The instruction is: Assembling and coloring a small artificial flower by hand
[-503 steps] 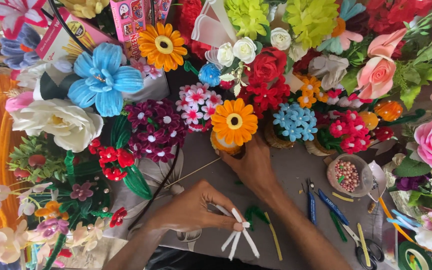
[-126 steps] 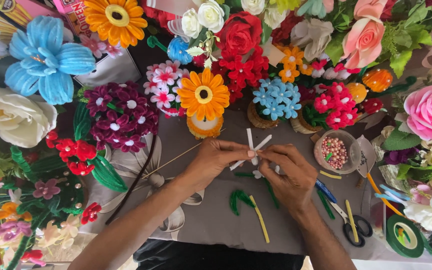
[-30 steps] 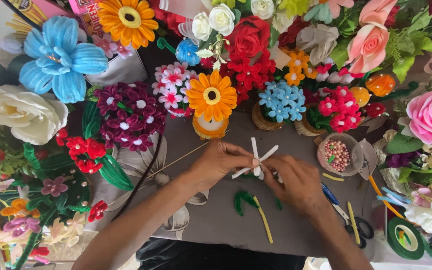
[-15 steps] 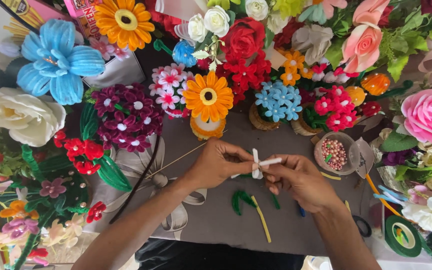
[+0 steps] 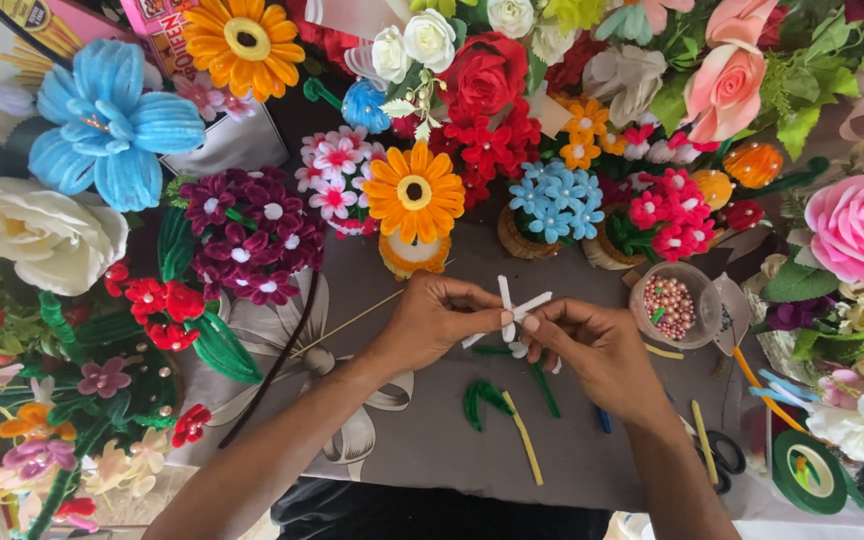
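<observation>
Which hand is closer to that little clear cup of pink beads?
The right hand: it sits just left of the bead cup. The left hand is farther left, beyond the white pipe-cleaner piece.

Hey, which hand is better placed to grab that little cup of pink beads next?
The right hand, probably. The clear cup of pink beads sits just beyond its knuckles, on its side of the table. The left hand lies farther off and would have to cross over the white pipe-cleaner piece that both hands pinch.

orange pipe-cleaner daisy (image 5: pixel 414 192) above fingers | clear cup of pink beads (image 5: pixel 669 306) right | green-yellow pipe-cleaner stem (image 5: pixel 504 415) below
</observation>
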